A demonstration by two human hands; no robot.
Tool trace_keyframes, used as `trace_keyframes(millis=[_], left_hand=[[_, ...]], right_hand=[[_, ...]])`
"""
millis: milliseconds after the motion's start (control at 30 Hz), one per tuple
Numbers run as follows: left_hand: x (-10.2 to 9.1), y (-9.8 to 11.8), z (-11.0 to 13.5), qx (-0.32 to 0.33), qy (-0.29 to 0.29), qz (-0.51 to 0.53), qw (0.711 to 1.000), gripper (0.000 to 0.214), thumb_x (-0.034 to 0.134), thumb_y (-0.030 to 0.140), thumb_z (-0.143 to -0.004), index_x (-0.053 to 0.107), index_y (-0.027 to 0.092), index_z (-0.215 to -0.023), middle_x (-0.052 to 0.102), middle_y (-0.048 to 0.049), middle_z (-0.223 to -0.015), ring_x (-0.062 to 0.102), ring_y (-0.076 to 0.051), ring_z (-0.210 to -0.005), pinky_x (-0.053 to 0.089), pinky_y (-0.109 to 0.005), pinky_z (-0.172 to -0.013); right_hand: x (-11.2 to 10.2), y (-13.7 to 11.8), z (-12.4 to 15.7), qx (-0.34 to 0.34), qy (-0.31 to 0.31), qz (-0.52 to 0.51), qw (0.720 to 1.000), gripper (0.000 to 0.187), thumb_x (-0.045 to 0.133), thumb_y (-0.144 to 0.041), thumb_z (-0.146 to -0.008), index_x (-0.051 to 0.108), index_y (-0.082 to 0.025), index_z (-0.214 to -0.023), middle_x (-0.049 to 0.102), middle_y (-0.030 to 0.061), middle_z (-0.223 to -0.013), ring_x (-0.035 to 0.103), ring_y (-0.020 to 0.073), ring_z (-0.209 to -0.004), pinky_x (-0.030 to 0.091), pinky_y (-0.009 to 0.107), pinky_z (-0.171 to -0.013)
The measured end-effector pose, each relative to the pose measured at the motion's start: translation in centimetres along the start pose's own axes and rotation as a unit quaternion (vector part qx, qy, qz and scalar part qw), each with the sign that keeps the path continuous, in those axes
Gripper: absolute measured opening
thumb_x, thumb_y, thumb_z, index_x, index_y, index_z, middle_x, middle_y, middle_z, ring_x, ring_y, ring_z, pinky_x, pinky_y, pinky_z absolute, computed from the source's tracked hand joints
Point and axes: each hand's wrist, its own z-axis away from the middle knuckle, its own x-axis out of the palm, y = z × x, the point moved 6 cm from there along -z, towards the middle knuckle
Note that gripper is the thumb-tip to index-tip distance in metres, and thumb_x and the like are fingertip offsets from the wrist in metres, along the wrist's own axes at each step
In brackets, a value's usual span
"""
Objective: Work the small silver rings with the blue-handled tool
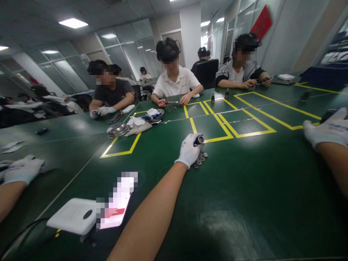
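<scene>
On green table (244,174), metal discs (199,162) beside left hand (188,150), phone (116,212), white device (72,215)

I look across a broad green surface (258,188), its glossy top marked out in yellow tape (255,133) and catching pale reflections near the close edge. Beyond the far edge I see framed glass partitions (127,40), a whitish pillar (190,40) and a black chair (206,74). Bright panels (73,23) light the grey ceiling (35,21). Past the far right corner, a red banner (261,22) marks the pale wall (288,47).
</scene>
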Motion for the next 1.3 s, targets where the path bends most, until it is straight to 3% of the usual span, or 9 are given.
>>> trace_keyframes(millis=[100,267,433,567,700,800,1000,1133,1300], left_hand=[[-0.2,0.0,-0.1,-0.002,0.008,0.001,1.0,0.036,0.077,0.015,-0.081,0.071,0.02,-0.116,0.071,-0.0066,-0.118,0.066,-0.023,-0.113,0.051,-0.035,-0.105],[-0.1,0.0,-0.2,0.0,0.007,-0.001,1.0,0.037,0.076,0.014,-0.081,0.071,0.02,-0.117,0.072,-0.0056,-0.117,0.067,-0.022,-0.112,0.051,-0.034,-0.104],[0.0,0.0,-0.4,-0.002,0.009,0.0,1.0,0.037,0.076,0.015,-0.081,0.071,0.021,-0.117,0.072,-0.0048,-0.116,0.067,-0.022,-0.112,0.051,-0.035,-0.105],[0.1,-0.2,-0.6,-0.017,0.01,0.001,1.0,0.038,0.077,0.016,-0.081,0.071,0.022,-0.118,0.072,-0.0049,-0.118,0.066,-0.023,-0.114,0.051,-0.037,-0.106],[0.2,-0.3,-0.7,-0.025,0.019,0.01,0.999,0.038,0.077,0.017,-0.08,0.071,0.022,-0.118,0.072,-0.0053,-0.119,0.066,-0.023,-0.115,0.051,-0.037,-0.107],[0.2,-0.5,-0.8,-0.031,0.024,0.021,0.999,0.038,0.077,0.018,-0.081,0.071,0.023,-0.118,0.072,-0.0051,-0.119,0.066,-0.023,-0.115,0.05,-0.037,-0.107],[0.1,-0.7,-0.7,-0.032,0.04,0.046,0.998,0.038,0.077,0.017,-0.079,0.072,0.022,-0.117,0.072,-0.0059,-0.119,0.066,-0.024,-0.115,0.05,-0.037,-0.107],[0.0,-1.1,-0.8,-0.048,0.053,0.067,0.995,0.039,0.077,0.018,-0.079,0.071,0.021,-0.118,0.072,-0.0069,-0.121,0.066,-0.024,-0.116,0.05,-0.038,-0.108],[0.0,-1.7,-0.9,-0.064,0.059,0.079,0.993,0.04,0.078,0.02,-0.079,0.071,0.021,-0.118,0.072,-0.0078,-0.122,0.066,-0.025,-0.117,0.05,-0.039,-0.108]], right_hand=[[0.5,1.2,-1.5,0.074,-0.012,-0.011,0.997,0.146,0.081,-0.084,-0.053,0.026,-0.004,-0.162,0.006,0.0462,-0.16,0.004,0.0591,-0.15,0.006,0.075,-0.097],[0.4,1.0,-2.5,0.036,-0.023,-0.022,0.999,0.139,0.078,-0.085,-0.058,0.028,-0.007,-0.162,0.003,0.0442,-0.161,0.003,0.0563,-0.151,0.017,0.07,-0.091],[0.0,0.7,-2.2,0.046,-0.04,-0.011,0.998,0.1,0.077,-0.068,-0.079,0.045,-0.003,-0.149,0.04,0.0457,-0.138,0.043,0.0467,-0.137,0.031,0.056,-0.078],[-0.6,-1.2,-0.8,-0.015,-0.058,0.015,0.998,0.077,0.071,-0.053,-0.089,0.048,-0.009,-0.148,0.055,0.0399,-0.127,0.057,0.0365,-0.123,0.034,0.049,-0.075],[-2.2,-5.3,2.5,-0.139,-0.055,0.015,0.989,0.081,0.069,-0.049,-0.09,0.041,-0.012,-0.156,0.06,0.0339,-0.129,0.063,0.0342,-0.114,0.041,0.045,-0.077],[-3.8,-9.6,6.6,-0.23,-0.047,-0.045,0.971,0.085,0.07,-0.041,-0.088,0.035,-0.009,-0.159,0.061,0.0284,-0.136,0.063,0.0334,-0.119,0.048,0.042,-0.09],[-6.8,-20.1,17.9,-0.394,-0.115,-0.235,0.881,0.076,0.065,-0.038,-0.089,0.039,-0.01,-0.155,0.062,0.0216,-0.139,0.064,0.0337,-0.122,0.051,0.047,-0.105],[-8.2,-25.7,23.7,-0.432,-0.143,-0.313,0.833,0.059,0.062,-0.035,-0.091,0.047,-0.017,-0.145,0.063,0.0181,-0.137,0.062,0.0331,-0.126,0.05,0.051,-0.108],[-7.9,-29.2,26.3,-0.418,-0.147,-0.324,0.836,0.04,0.064,-0.037,-0.089,0.056,-0.019,-0.124,0.068,0.0162,-0.117,0.066,0.0336,-0.111,0.054,0.051,-0.1]])
